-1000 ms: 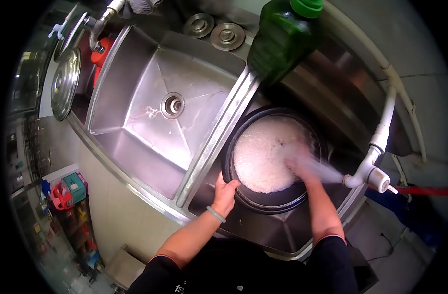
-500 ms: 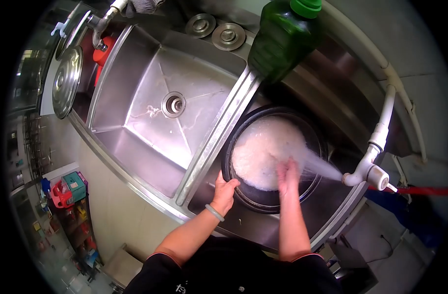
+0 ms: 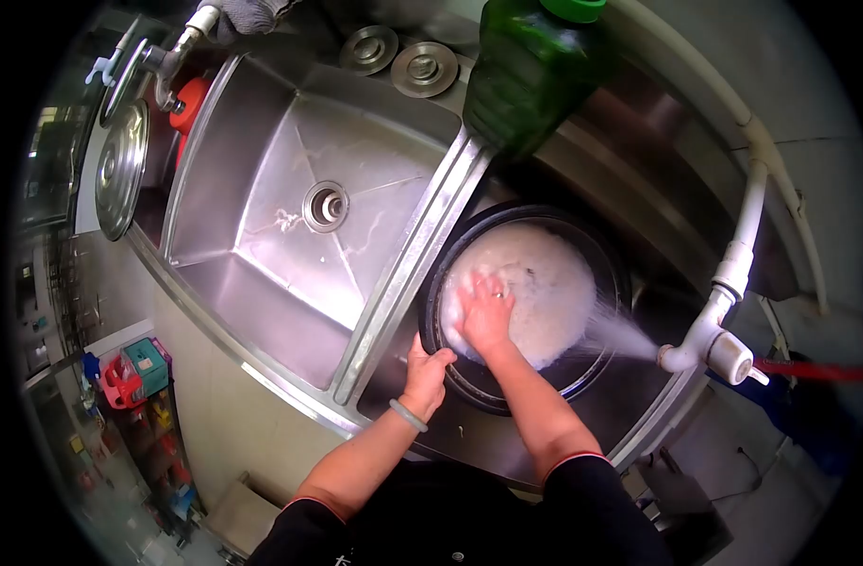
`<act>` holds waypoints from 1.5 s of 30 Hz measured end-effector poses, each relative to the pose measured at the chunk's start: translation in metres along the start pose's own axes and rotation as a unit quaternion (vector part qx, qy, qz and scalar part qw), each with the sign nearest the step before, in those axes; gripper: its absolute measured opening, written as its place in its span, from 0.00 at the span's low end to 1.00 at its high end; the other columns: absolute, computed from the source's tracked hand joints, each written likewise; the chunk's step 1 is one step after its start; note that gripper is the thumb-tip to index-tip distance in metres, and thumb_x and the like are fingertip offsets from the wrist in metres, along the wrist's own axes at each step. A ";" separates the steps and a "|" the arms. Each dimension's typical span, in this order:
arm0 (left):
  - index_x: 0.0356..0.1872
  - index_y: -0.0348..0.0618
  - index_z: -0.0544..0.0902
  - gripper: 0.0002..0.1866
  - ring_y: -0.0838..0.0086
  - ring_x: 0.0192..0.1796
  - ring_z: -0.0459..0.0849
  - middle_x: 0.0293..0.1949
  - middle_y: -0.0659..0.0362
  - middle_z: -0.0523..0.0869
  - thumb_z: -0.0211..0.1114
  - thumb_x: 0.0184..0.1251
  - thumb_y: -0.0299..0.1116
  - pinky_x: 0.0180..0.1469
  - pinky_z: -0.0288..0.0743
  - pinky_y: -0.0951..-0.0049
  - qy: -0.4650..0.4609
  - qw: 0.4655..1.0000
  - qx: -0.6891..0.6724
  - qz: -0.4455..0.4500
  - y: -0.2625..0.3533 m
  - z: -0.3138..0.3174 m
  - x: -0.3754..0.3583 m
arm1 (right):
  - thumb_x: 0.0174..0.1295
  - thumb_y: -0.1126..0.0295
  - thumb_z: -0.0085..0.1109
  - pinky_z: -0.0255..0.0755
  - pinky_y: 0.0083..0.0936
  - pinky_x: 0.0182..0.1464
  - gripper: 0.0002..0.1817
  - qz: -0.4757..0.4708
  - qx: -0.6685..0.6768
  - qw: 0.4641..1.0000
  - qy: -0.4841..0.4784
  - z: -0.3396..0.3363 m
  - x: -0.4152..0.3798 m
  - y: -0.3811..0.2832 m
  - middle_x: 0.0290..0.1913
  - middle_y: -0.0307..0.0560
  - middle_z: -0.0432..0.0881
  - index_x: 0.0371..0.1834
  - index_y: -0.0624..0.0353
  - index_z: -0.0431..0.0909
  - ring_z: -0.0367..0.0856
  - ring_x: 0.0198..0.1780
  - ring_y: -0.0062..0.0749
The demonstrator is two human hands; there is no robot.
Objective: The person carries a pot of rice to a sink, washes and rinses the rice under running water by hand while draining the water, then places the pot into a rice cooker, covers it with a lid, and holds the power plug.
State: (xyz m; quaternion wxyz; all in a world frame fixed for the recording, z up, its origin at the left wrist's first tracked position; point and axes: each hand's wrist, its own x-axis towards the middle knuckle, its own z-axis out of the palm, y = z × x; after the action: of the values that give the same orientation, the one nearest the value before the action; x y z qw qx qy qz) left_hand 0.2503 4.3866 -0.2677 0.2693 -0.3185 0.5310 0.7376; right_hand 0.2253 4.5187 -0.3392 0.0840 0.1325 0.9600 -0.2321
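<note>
Gripping the black basin (image 3: 592, 241) at near left with the left hand (image 3: 425, 382); spreading the right hand (image 3: 486, 309) in cloudy, milky-white contents (image 3: 549, 307).

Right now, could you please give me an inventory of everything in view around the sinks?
Basin: one, black, right sink
Contents: one grainy mass, whitish, inside basin
Water spray: one, whitish, from tap into basin
Tap: one, white, right of basin
Sinks: two, steel-grey, side by side
Drain: one, metallic, left sink's floor
Bottle: one, green, behind right sink
Discs: two, metallic, behind left sink
Lid: one clearly seen, silver, far left
Metal tap: one, silver, upper left
Red object: one, red, beside left sink
Fabric item: one, grey, top left
Pipe: one, white, back right
Teal container: one, teal, lower left
Red strip: one, red, far right
Bracelet: one, pale, left wrist
Sleeves: two, dark, bottom
Left hand: one, bare, grip on basin's rim
Right hand: one, ringed, in contents
</note>
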 end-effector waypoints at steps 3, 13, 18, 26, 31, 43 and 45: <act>0.57 0.41 0.76 0.31 0.76 0.41 0.83 0.46 0.61 0.84 0.54 0.49 0.07 0.46 0.78 0.74 0.008 1.000 -0.026 0.012 0.005 0.008 -0.003 | 0.58 0.60 0.60 0.67 0.60 0.58 0.15 -0.193 -0.043 0.972 -0.123 0.008 -0.028 0.038 0.64 0.51 0.76 0.48 0.47 0.84 0.74 0.62 0.54; 0.60 0.39 0.73 0.30 0.74 0.47 0.81 0.50 0.58 0.82 0.53 0.53 0.08 0.51 0.77 0.72 -0.010 1.000 -0.020 0.007 -0.002 0.001 -0.005 | 0.62 0.55 0.60 0.71 0.47 0.55 0.14 -0.275 -0.116 0.943 -0.148 -0.049 0.060 0.060 0.37 0.49 0.84 0.34 0.54 0.83 0.79 0.53 0.48; 0.59 0.40 0.74 0.29 0.75 0.45 0.81 0.49 0.59 0.83 0.53 0.53 0.08 0.49 0.77 0.73 -0.002 1.000 -0.021 0.009 0.009 0.009 -0.006 | 0.59 0.53 0.63 0.66 0.51 0.62 0.23 -0.179 -0.056 0.974 -0.127 -0.067 0.071 0.105 0.60 0.55 0.74 0.53 0.54 0.77 0.72 0.63 0.52; 0.59 0.41 0.76 0.31 0.74 0.44 0.82 0.47 0.59 0.85 0.54 0.50 0.09 0.48 0.78 0.73 0.032 0.999 -0.034 -0.010 0.001 0.006 -0.005 | 0.53 0.48 0.68 0.60 0.46 0.71 0.44 0.018 -0.101 0.969 -0.224 -0.075 -0.033 0.119 0.71 0.68 0.63 0.72 0.56 0.65 0.63 0.71 0.62; 0.57 0.41 0.77 0.31 0.75 0.41 0.82 0.44 0.60 0.85 0.55 0.48 0.08 0.45 0.79 0.73 0.029 0.998 -0.049 0.008 0.001 0.008 -0.004 | 0.50 0.57 0.70 0.67 0.44 0.68 0.47 0.197 0.060 0.943 -0.261 -0.036 -0.076 0.050 0.67 0.66 0.70 0.73 0.60 0.60 0.70 0.67 0.60; 0.57 0.40 0.75 0.28 0.77 0.41 0.81 0.46 0.60 0.83 0.53 0.54 0.08 0.45 0.78 0.76 0.013 1.000 -0.024 -0.002 0.010 0.010 -0.006 | 0.60 0.63 0.57 0.78 0.40 0.52 0.12 -0.166 -0.118 0.963 -0.179 -0.007 0.070 0.004 0.36 0.56 0.86 0.31 0.57 0.87 0.84 0.49 0.45; 0.57 0.40 0.75 0.28 0.77 0.41 0.81 0.46 0.60 0.83 0.53 0.54 0.07 0.45 0.77 0.76 0.014 0.999 -0.030 -0.003 0.006 0.005 -0.005 | 0.65 0.60 0.53 0.76 0.42 0.56 0.15 -0.200 -0.199 0.952 -0.120 -0.018 0.082 0.022 0.46 0.54 0.85 0.37 0.57 0.86 0.84 0.50 0.43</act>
State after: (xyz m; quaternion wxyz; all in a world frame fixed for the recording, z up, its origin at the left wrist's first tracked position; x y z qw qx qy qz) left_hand 0.2485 4.3892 -0.2595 0.2546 -0.3385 0.5116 0.7476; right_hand 0.1519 4.5640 -0.3513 0.1747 -0.1101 0.9764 -0.0627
